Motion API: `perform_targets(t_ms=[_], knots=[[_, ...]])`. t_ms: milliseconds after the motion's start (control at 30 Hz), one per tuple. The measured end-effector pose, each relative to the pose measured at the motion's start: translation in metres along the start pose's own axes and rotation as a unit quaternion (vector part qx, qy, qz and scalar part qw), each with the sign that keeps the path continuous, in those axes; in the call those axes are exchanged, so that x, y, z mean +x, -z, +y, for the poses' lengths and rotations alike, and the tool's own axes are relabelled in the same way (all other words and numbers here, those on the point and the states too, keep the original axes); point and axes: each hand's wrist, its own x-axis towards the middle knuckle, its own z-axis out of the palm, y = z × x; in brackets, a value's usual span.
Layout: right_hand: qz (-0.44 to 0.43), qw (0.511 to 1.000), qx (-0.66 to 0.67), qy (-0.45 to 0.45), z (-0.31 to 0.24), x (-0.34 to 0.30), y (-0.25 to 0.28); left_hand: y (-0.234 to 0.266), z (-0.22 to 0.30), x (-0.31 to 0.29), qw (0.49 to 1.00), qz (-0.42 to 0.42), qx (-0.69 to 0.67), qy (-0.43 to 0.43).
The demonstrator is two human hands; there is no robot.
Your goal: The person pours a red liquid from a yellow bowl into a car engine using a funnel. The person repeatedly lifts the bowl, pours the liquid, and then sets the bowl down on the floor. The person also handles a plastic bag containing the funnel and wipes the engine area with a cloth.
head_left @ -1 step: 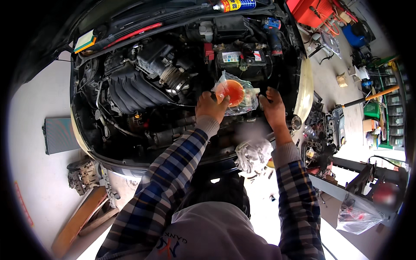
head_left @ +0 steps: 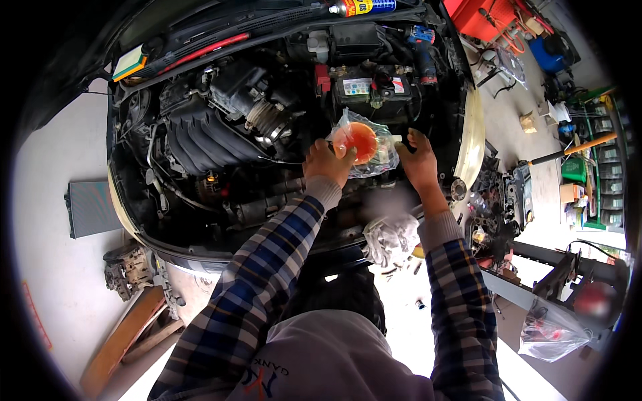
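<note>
An orange round cup-like piece [head_left: 356, 142], perhaps a funnel, sits in a crinkled clear plastic bag [head_left: 382, 158] above the engine bay, just below the battery. My left hand [head_left: 328, 162] is closed on its left rim, with the thumb over the edge. At the bag's right side a small white tip [head_left: 396, 139] sticks out. My right hand [head_left: 420, 160] is right beside that tip, thumb and forefinger apart; whether the thumb touches it, I cannot tell. Under the bag the engine parts are hidden.
Behind the bag stands the car battery [head_left: 372, 93], with a cordless drill [head_left: 423, 57] to its right. A spray can [head_left: 364, 7] lies at the far edge. Grey gloves [head_left: 391, 239] rest on the front edge. The ribbed black intake manifold [head_left: 207, 144] is on the left.
My right hand has shifted slightly left and up toward the white tip. My left hand has barely moved, and the orange piece stays in place.
</note>
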Motion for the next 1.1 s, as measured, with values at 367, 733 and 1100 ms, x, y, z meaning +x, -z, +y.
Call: perform_targets(t_ms=[367,733,1100], knots=[[-0.102,0.985,-0.086,0.108,-0.008,0.047,-0.064,-0.025,-0.024,0.019,0.992,-0.04,-0.116,0.021],[-0.077,0.99,0.085,0.084,0.008,0.041,-0.06,-0.023,-0.037,0.022,0.983,0.006,-0.182,-0.015],[-0.091,0.988,0.118,0.038,0.009,0.041,-0.054,-0.009,-0.03,0.019,0.975,-0.016,-0.22,-0.013]])
